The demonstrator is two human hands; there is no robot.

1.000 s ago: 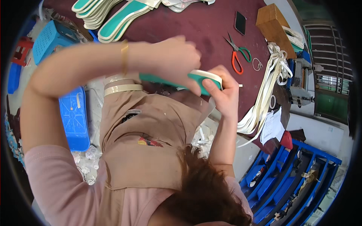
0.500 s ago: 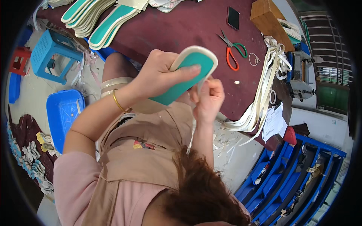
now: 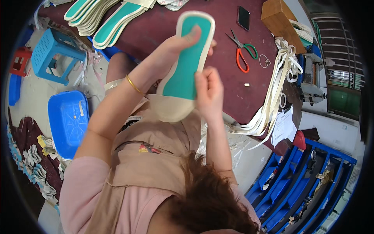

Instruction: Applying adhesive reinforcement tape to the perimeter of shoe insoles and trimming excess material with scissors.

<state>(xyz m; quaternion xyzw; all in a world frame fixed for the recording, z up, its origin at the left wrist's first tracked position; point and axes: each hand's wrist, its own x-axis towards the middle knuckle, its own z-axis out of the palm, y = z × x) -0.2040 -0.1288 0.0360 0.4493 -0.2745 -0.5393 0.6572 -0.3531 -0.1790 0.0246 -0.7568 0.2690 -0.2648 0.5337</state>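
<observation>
A shoe insole (image 3: pixel 187 72), teal on top with a cream rim and a cream end, is held above my lap at the table's near edge, its narrower end pointing away. My left hand (image 3: pixel 175 48) grips it from the left side, thumb flat on the teal face and fingers wrapped behind; a fingertip shows past the right edge. Lower down, my right hand (image 3: pixel 210 93) is closed on the right rim between thumb and curled fingers. What lies behind the insole is hidden.
Stacked insoles (image 3: pixel 91 17) lie at the table's far left. Right of my hands are scissors (image 3: pixel 239 50), a phone (image 3: pixel 243 18), a wooden box (image 3: pixel 278 19) and hanging cream strips (image 3: pixel 270 93). A blue basin (image 3: pixel 69 124) and blue stool (image 3: pixel 58 56) stand on the floor left.
The insole has moved up and away and turned, so its whole length shows. My left hand rose with it. My right hand shifted from beneath the far end to the lower right rim.
</observation>
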